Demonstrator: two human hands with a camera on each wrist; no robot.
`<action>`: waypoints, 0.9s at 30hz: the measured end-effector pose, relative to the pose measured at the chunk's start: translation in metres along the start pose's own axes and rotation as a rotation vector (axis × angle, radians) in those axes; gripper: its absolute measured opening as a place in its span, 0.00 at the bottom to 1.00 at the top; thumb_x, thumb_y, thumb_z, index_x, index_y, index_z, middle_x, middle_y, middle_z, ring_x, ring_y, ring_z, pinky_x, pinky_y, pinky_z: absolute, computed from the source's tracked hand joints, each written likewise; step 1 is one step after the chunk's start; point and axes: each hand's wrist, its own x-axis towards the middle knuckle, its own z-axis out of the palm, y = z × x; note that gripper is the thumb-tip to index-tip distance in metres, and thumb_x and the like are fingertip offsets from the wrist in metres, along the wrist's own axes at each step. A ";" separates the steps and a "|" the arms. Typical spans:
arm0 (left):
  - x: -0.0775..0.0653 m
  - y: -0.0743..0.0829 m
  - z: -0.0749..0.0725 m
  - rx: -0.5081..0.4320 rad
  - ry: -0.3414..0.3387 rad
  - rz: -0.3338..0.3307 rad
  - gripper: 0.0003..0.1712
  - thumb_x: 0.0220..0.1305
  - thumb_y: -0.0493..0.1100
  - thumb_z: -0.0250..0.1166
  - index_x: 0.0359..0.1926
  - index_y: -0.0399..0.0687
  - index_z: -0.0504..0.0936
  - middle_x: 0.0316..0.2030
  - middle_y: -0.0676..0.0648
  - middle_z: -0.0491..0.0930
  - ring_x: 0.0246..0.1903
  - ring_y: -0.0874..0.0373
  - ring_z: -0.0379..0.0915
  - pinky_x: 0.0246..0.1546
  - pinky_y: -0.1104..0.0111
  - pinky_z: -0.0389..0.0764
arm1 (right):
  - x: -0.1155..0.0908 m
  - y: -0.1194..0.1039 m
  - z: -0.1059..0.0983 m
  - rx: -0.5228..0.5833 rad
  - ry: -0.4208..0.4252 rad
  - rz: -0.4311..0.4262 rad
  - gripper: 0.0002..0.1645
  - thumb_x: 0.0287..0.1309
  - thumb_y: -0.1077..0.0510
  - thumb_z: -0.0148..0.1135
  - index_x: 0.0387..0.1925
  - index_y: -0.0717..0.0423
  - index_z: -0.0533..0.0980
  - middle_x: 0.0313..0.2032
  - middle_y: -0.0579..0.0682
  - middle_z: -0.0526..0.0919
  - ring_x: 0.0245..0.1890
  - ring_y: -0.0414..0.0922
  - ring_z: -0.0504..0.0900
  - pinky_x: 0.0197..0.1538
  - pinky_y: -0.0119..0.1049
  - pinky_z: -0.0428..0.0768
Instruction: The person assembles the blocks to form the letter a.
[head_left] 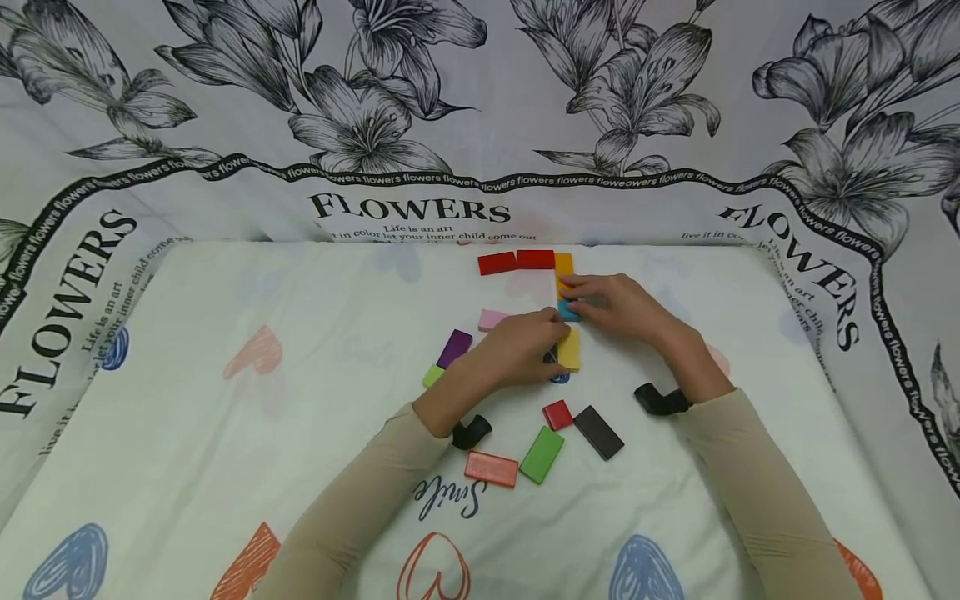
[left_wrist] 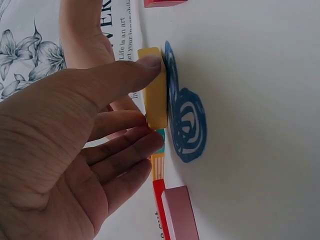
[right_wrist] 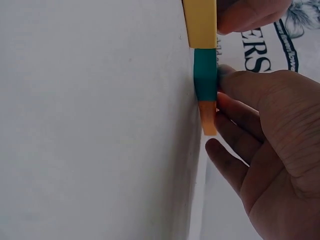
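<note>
Near the middle of the cloth, in the head view, my left hand (head_left: 525, 346) pinches a yellow block (head_left: 572, 350) along its length. The left wrist view has the thumb at one end of that yellow block (left_wrist: 155, 95) and a fingertip at the other. My right hand (head_left: 618, 308) touches a short teal block (head_left: 568, 314) with the thumb, while other fingers rest by the orange block (head_left: 564, 263). Its fingers look loosely extended. In the right wrist view, yellow, teal (right_wrist: 205, 75) and orange blocks (right_wrist: 208, 118) line up end to end.
Two red blocks (head_left: 536, 259) extend left from the orange one. Pink (head_left: 491, 320), purple (head_left: 454, 348) and lime blocks (head_left: 432, 376) lie left. Nearer are a small red block (head_left: 557, 414), a black block (head_left: 598, 432), a green block (head_left: 542, 455) and a salmon block (head_left: 491, 469).
</note>
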 end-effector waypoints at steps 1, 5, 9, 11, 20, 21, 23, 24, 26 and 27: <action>0.000 0.000 0.000 -0.002 -0.004 -0.009 0.34 0.67 0.60 0.73 0.67 0.48 0.80 0.61 0.46 0.81 0.51 0.57 0.79 0.58 0.68 0.85 | 0.001 0.000 0.001 0.007 -0.004 -0.002 0.22 0.71 0.60 0.67 0.64 0.58 0.81 0.73 0.54 0.77 0.76 0.59 0.72 0.78 0.60 0.70; 0.000 -0.001 -0.001 0.005 -0.001 -0.026 0.35 0.67 0.60 0.73 0.66 0.47 0.80 0.61 0.46 0.80 0.50 0.57 0.78 0.55 0.67 0.85 | 0.004 0.000 0.004 0.026 -0.020 -0.014 0.23 0.72 0.59 0.66 0.65 0.57 0.80 0.73 0.55 0.76 0.76 0.60 0.72 0.78 0.60 0.69; 0.002 -0.002 -0.002 0.025 0.028 -0.017 0.34 0.66 0.59 0.74 0.66 0.46 0.80 0.62 0.46 0.80 0.53 0.56 0.79 0.57 0.65 0.85 | 0.006 -0.002 0.006 0.026 -0.017 -0.013 0.23 0.72 0.59 0.66 0.66 0.58 0.80 0.73 0.55 0.76 0.76 0.60 0.72 0.78 0.60 0.69; 0.002 -0.002 -0.001 0.031 0.034 -0.021 0.34 0.66 0.59 0.74 0.66 0.46 0.80 0.63 0.46 0.80 0.54 0.56 0.79 0.58 0.65 0.85 | 0.007 -0.003 0.006 0.024 -0.019 -0.011 0.23 0.73 0.59 0.66 0.65 0.58 0.80 0.73 0.55 0.77 0.76 0.60 0.72 0.78 0.60 0.69; -0.002 0.005 0.001 0.058 0.025 0.006 0.25 0.69 0.53 0.73 0.62 0.48 0.85 0.65 0.48 0.81 0.62 0.56 0.80 0.62 0.66 0.85 | 0.002 -0.002 0.005 -0.006 -0.010 0.011 0.23 0.72 0.60 0.66 0.65 0.56 0.81 0.73 0.53 0.76 0.76 0.59 0.72 0.77 0.60 0.70; -0.001 0.005 0.000 0.060 0.023 0.014 0.23 0.70 0.52 0.72 0.61 0.49 0.86 0.65 0.49 0.82 0.62 0.56 0.80 0.62 0.66 0.84 | 0.001 -0.002 0.005 -0.011 -0.007 0.015 0.23 0.72 0.60 0.66 0.65 0.56 0.81 0.73 0.53 0.77 0.76 0.58 0.72 0.77 0.60 0.70; 0.000 0.006 -0.001 0.065 0.022 0.030 0.19 0.72 0.49 0.70 0.59 0.49 0.87 0.65 0.49 0.83 0.62 0.56 0.82 0.63 0.66 0.84 | 0.000 -0.001 0.003 -0.014 -0.002 0.020 0.22 0.72 0.60 0.66 0.65 0.55 0.81 0.73 0.53 0.77 0.76 0.59 0.72 0.77 0.60 0.70; 0.000 0.007 -0.001 0.066 0.018 0.034 0.18 0.73 0.49 0.70 0.58 0.49 0.88 0.63 0.49 0.84 0.59 0.56 0.83 0.61 0.67 0.85 | 0.000 -0.001 0.002 -0.016 -0.001 0.021 0.22 0.72 0.60 0.66 0.65 0.55 0.81 0.73 0.53 0.77 0.76 0.59 0.72 0.77 0.60 0.70; 0.002 0.008 -0.001 0.071 0.017 0.041 0.15 0.74 0.48 0.68 0.56 0.49 0.89 0.58 0.50 0.87 0.51 0.58 0.84 0.55 0.69 0.85 | 0.000 0.001 0.002 -0.021 0.000 0.022 0.23 0.72 0.60 0.66 0.65 0.55 0.81 0.73 0.53 0.77 0.76 0.59 0.72 0.77 0.59 0.70; 0.003 0.008 -0.001 0.072 0.017 0.044 0.15 0.74 0.48 0.68 0.55 0.49 0.89 0.56 0.51 0.88 0.47 0.58 0.84 0.52 0.70 0.85 | 0.000 0.001 0.001 -0.023 -0.002 0.020 0.23 0.72 0.60 0.66 0.65 0.55 0.80 0.73 0.53 0.77 0.76 0.59 0.72 0.77 0.59 0.70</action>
